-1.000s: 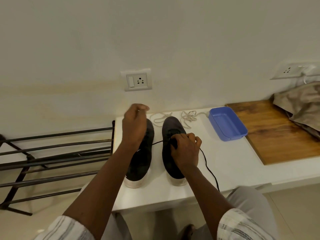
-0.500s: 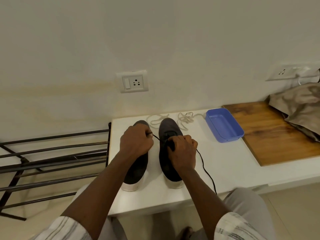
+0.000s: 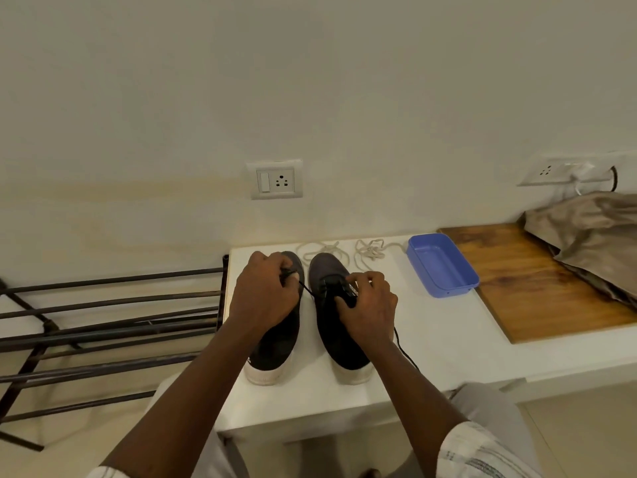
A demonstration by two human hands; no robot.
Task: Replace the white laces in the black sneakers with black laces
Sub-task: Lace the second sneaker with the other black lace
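Observation:
Two black sneakers with white soles stand side by side on the white table (image 3: 431, 346), toes toward the wall: the left sneaker (image 3: 275, 350) and the right sneaker (image 3: 339, 339). My left hand (image 3: 263, 298) lies over the left sneaker and pinches one end of a black lace (image 3: 305, 288) that runs across to the right sneaker's eyelets. My right hand (image 3: 370, 307) grips the right sneaker's lacing area. The lace's other end (image 3: 405, 350) trails off by my right wrist. Two loose white laces (image 3: 370, 250) lie behind the sneakers.
A blue plastic tray (image 3: 443, 267) stands right of the sneakers. Beyond it is a wooden board (image 3: 537, 288) with a crumpled beige cloth (image 3: 593, 229). A dark metal shoe rack (image 3: 113, 326) stands left of the table. Wall sockets (image 3: 275, 179) sit above.
My left hand came down from its raised position by the wall to the left sneaker, with the black lace end still in it. My right hand stayed on the right sneaker.

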